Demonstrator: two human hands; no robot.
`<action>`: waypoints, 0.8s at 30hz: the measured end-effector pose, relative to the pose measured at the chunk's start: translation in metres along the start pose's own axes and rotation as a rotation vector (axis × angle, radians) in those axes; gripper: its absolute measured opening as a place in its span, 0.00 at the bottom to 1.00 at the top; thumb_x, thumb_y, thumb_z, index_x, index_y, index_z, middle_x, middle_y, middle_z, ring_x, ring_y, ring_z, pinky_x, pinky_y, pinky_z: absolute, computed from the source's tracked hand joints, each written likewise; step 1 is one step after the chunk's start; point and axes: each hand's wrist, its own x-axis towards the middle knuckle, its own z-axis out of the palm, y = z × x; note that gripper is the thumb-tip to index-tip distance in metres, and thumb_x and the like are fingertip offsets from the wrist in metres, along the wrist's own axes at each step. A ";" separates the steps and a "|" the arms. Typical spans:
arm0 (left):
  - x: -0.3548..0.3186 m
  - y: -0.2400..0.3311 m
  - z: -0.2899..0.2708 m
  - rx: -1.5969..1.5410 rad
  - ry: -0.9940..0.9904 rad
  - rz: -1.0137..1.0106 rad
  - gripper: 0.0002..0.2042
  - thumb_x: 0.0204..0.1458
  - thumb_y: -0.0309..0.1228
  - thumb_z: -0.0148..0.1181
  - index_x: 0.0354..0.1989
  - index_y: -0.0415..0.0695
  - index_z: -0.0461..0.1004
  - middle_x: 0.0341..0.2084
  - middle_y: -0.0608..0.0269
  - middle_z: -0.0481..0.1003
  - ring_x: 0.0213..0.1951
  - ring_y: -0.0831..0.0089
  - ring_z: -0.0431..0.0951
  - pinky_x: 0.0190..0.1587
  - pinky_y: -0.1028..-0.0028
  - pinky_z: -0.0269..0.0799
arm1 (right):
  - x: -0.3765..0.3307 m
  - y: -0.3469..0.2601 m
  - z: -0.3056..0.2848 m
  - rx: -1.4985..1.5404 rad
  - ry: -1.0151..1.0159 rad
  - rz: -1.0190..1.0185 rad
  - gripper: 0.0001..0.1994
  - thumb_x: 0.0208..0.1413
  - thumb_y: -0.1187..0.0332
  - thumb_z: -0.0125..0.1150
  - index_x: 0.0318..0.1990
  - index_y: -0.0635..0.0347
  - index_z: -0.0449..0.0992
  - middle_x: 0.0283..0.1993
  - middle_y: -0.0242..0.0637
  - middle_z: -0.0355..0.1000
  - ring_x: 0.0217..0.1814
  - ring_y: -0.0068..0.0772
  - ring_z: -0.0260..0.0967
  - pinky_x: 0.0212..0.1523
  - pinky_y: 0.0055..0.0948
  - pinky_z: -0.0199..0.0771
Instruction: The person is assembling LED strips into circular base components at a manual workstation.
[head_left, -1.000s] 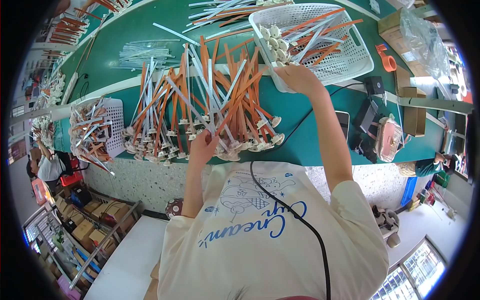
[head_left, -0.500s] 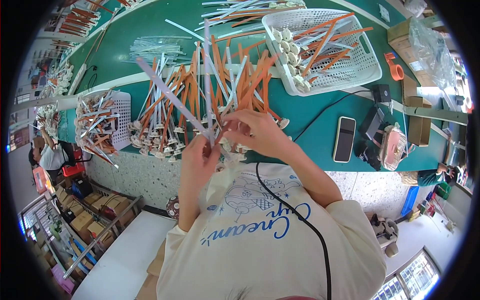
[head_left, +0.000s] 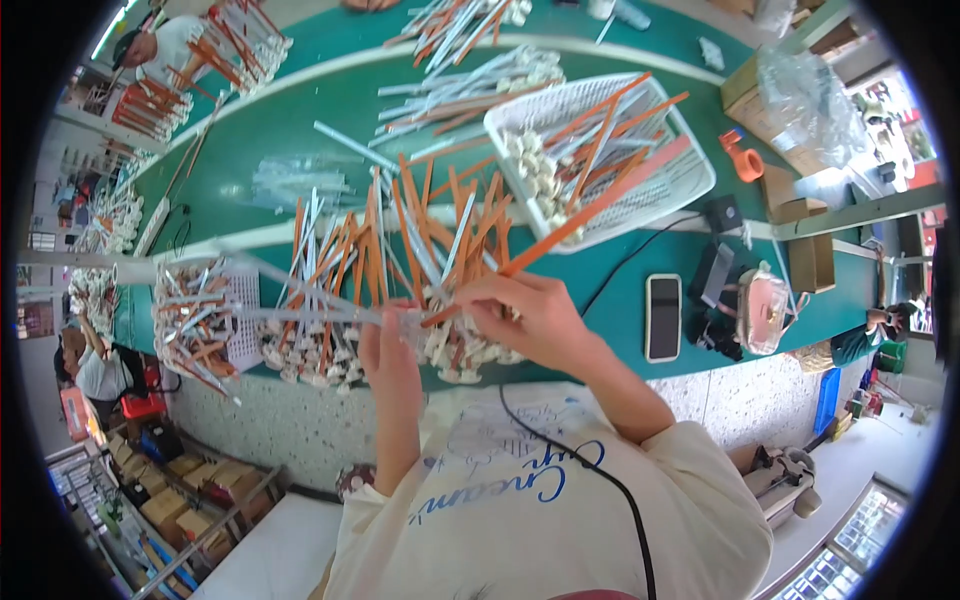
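Observation:
My left hand (head_left: 393, 355) is closed, with thumb and fingers pinched on pale narrow strips (head_left: 300, 298) that stick out to the left, blurred. My right hand (head_left: 530, 318) is closed round a long orange strip (head_left: 585, 222). Its far part slants up to the right over the white basket, and its short lower end points toward my left hand. Both hands are close together above the near side of the green table. Beneath and beyond them lies a big pile of orange and white strips (head_left: 375, 245) with round white end pieces toward me.
A perforated white basket (head_left: 690, 185) holds more strips. Another basket (head_left: 243, 325) of strips stands at left. At right are a phone (head_left: 663, 318), a pink transparent case (head_left: 762, 312), an orange tape dispenser (head_left: 742, 158) and cardboard boxes (head_left: 812, 250). A person (head_left: 170, 50) sits far left.
The pale strips have swung from pointing up to pointing left in my left hand. My right hand now holds an orange strip reaching up to the right. The view has shifted.

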 end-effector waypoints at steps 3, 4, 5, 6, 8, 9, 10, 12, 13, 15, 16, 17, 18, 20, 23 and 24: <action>0.008 -0.004 0.016 -0.085 -0.002 0.108 0.11 0.51 0.33 0.44 0.33 0.38 0.68 0.30 0.61 0.69 0.35 0.77 0.66 0.38 0.79 0.61 | 0.002 0.001 -0.010 -0.134 0.022 0.013 0.09 0.38 0.75 0.58 0.31 0.58 0.72 0.25 0.35 0.68 0.20 0.28 0.64 0.20 0.22 0.64; 0.013 -0.011 0.019 -0.013 0.004 0.091 0.10 0.51 0.32 0.45 0.33 0.38 0.67 0.29 0.62 0.69 0.34 0.77 0.68 0.38 0.78 0.62 | 0.001 0.003 -0.012 -0.215 0.019 -0.107 0.09 0.39 0.74 0.58 0.32 0.58 0.71 0.25 0.36 0.68 0.22 0.31 0.65 0.21 0.25 0.64; 0.019 -0.016 0.020 0.060 0.022 0.077 0.09 0.51 0.31 0.46 0.32 0.38 0.67 0.28 0.64 0.69 0.34 0.77 0.69 0.39 0.76 0.64 | 0.001 0.005 -0.013 -0.289 0.011 -0.228 0.09 0.39 0.73 0.57 0.33 0.58 0.71 0.25 0.37 0.67 0.24 0.34 0.65 0.23 0.28 0.65; 0.024 -0.021 0.020 0.034 0.016 0.120 0.09 0.51 0.31 0.46 0.32 0.38 0.67 0.28 0.64 0.69 0.34 0.77 0.69 0.39 0.76 0.64 | 0.001 0.004 -0.011 -0.325 -0.053 -0.212 0.09 0.40 0.73 0.56 0.33 0.58 0.70 0.25 0.38 0.66 0.26 0.37 0.65 0.24 0.31 0.65; 0.032 -0.029 0.020 0.525 -0.067 0.360 0.08 0.50 0.29 0.48 0.32 0.37 0.68 0.23 0.66 0.68 0.26 0.81 0.68 0.29 0.81 0.65 | -0.002 -0.001 -0.005 -0.423 -0.152 -0.159 0.09 0.41 0.71 0.54 0.33 0.59 0.67 0.25 0.38 0.65 0.29 0.38 0.65 0.27 0.33 0.65; 0.035 -0.032 0.025 0.502 -0.056 0.398 0.08 0.50 0.29 0.48 0.32 0.37 0.68 0.23 0.66 0.68 0.26 0.81 0.68 0.29 0.81 0.65 | -0.004 0.000 -0.001 -0.476 -0.190 -0.122 0.09 0.42 0.71 0.53 0.33 0.60 0.65 0.25 0.37 0.64 0.31 0.38 0.65 0.29 0.32 0.66; 0.033 -0.034 0.032 0.411 -0.066 0.427 0.07 0.50 0.28 0.48 0.32 0.37 0.68 0.21 0.67 0.68 0.23 0.83 0.67 0.23 0.84 0.62 | -0.010 0.009 0.003 -0.427 -0.184 -0.033 0.08 0.43 0.70 0.52 0.33 0.60 0.65 0.24 0.37 0.64 0.31 0.37 0.65 0.29 0.31 0.65; 0.031 -0.036 0.036 0.396 -0.061 0.551 0.08 0.52 0.30 0.45 0.34 0.38 0.68 0.12 0.71 0.63 0.14 0.87 0.62 0.13 0.86 0.53 | -0.010 0.009 0.001 -0.471 -0.226 0.090 0.08 0.43 0.71 0.51 0.32 0.61 0.65 0.25 0.38 0.64 0.30 0.38 0.65 0.28 0.31 0.65; 0.029 -0.034 0.038 0.385 -0.043 0.569 0.08 0.52 0.30 0.45 0.34 0.38 0.68 0.12 0.71 0.63 0.14 0.87 0.62 0.13 0.86 0.53 | -0.011 0.009 0.001 -0.493 -0.272 0.252 0.07 0.43 0.71 0.50 0.32 0.61 0.66 0.25 0.39 0.63 0.29 0.38 0.65 0.28 0.31 0.65; 0.025 -0.032 0.040 0.043 0.024 0.227 0.10 0.53 0.33 0.43 0.37 0.40 0.67 0.09 0.73 0.57 0.11 0.89 0.55 0.12 0.86 0.47 | -0.015 0.023 0.004 -0.246 -0.201 0.422 0.07 0.44 0.70 0.48 0.31 0.62 0.67 0.25 0.41 0.62 0.27 0.40 0.65 0.25 0.32 0.65; 0.027 -0.032 0.035 -0.081 0.001 0.179 0.12 0.54 0.36 0.40 0.39 0.43 0.65 0.07 0.75 0.51 0.10 0.89 0.49 0.12 0.84 0.42 | -0.014 0.029 0.000 -0.456 -0.248 0.209 0.07 0.45 0.69 0.48 0.30 0.62 0.67 0.25 0.42 0.63 0.27 0.41 0.65 0.25 0.33 0.65; 0.027 -0.028 0.032 -0.087 0.015 0.184 0.12 0.54 0.36 0.40 0.39 0.43 0.65 0.07 0.75 0.51 0.10 0.89 0.49 0.12 0.84 0.42 | -0.015 0.031 -0.004 -0.658 -0.290 -0.006 0.07 0.45 0.69 0.48 0.29 0.62 0.68 0.25 0.44 0.64 0.27 0.42 0.66 0.25 0.34 0.65; 0.025 -0.019 0.029 -0.187 0.071 0.101 0.11 0.54 0.36 0.40 0.39 0.43 0.65 0.08 0.75 0.50 0.10 0.88 0.48 0.12 0.84 0.41 | -0.013 0.028 -0.015 -0.545 -0.291 0.177 0.07 0.46 0.68 0.48 0.29 0.60 0.69 0.26 0.44 0.67 0.31 0.42 0.67 0.27 0.36 0.66; 0.024 -0.002 0.023 -0.262 0.156 0.020 0.12 0.54 0.38 0.40 0.40 0.45 0.64 0.10 0.75 0.49 0.11 0.87 0.46 0.13 0.84 0.40 | -0.007 0.039 -0.042 -0.462 -0.239 0.286 0.06 0.46 0.68 0.48 0.29 0.59 0.69 0.27 0.45 0.68 0.31 0.44 0.67 0.29 0.35 0.66; 0.022 -0.002 0.003 -0.337 0.206 0.069 0.12 0.54 0.38 0.42 0.40 0.44 0.63 0.11 0.74 0.50 0.11 0.87 0.46 0.13 0.84 0.41 | -0.006 0.080 -0.104 -0.211 -0.017 0.358 0.04 0.48 0.76 0.49 0.33 0.61 0.68 0.27 0.32 0.69 0.28 0.20 0.65 0.29 0.20 0.65; 0.022 -0.006 -0.004 -0.324 0.203 0.041 0.12 0.54 0.38 0.42 0.40 0.44 0.63 0.11 0.74 0.50 0.11 0.87 0.46 0.13 0.84 0.41 | 0.001 0.079 -0.124 -0.239 0.011 0.375 0.03 0.49 0.75 0.49 0.32 0.62 0.68 0.27 0.32 0.68 0.28 0.19 0.64 0.28 0.19 0.65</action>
